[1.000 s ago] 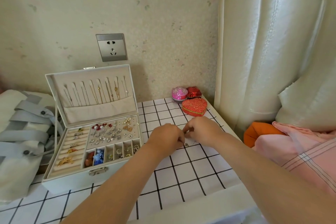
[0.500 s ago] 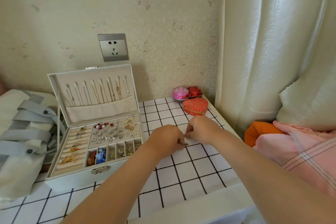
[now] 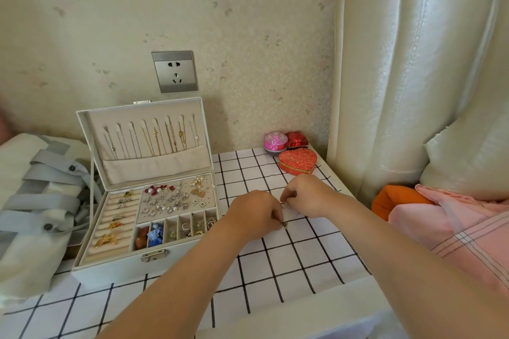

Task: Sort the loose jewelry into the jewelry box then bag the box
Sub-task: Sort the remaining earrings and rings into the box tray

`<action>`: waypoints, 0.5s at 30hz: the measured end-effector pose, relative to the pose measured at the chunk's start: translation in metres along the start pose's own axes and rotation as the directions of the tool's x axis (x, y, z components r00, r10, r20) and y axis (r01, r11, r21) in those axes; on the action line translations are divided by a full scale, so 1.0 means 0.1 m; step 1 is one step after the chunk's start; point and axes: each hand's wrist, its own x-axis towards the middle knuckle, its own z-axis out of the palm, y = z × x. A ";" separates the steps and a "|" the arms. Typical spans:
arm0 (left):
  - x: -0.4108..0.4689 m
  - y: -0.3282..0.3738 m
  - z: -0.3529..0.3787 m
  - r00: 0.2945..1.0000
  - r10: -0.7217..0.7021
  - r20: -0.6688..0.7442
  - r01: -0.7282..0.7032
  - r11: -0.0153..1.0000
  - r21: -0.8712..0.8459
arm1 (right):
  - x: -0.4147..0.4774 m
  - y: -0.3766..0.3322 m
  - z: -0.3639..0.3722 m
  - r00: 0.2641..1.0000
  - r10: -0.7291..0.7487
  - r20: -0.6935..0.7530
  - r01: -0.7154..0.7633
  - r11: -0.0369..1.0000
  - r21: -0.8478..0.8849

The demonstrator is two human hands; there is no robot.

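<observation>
A white jewelry box stands open on the left of the checked tablecloth, with chains hung in its lid and rings, earrings and brooches in its trays. To its right my left hand and my right hand meet over the cloth, fingers curled. Between them they pinch a small piece of jewelry, a thin chain with a dark gold bit that shows at my left fingertips. Its full shape is hidden by my fingers.
A red heart-shaped box, a pink round box and a small red box sit at the back by the wall. A white bag with grey straps lies left of the jewelry box. Bed headboard and pink bedding border the right.
My hands have stayed together at the same spot, with only small finger movement on the piece of jewelry. The view has shifted slightly.
</observation>
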 end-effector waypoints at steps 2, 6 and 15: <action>0.00 0.00 0.00 1.000 -0.021 0.014 0.021 1.000 -0.021 | 0.00 0.01 -0.03 1.000 0.000 -0.018 0.001 0.997 0.073; -0.01 -0.02 -0.01 0.998 -0.041 0.051 0.044 0.997 -0.069 | -0.01 0.00 -0.13 0.998 0.014 -0.066 0.001 0.974 0.225; 0.02 0.00 0.01 0.986 -0.080 0.146 0.091 0.994 -0.066 | -0.07 -0.11 -0.21 0.993 0.000 -0.121 0.048 0.917 0.397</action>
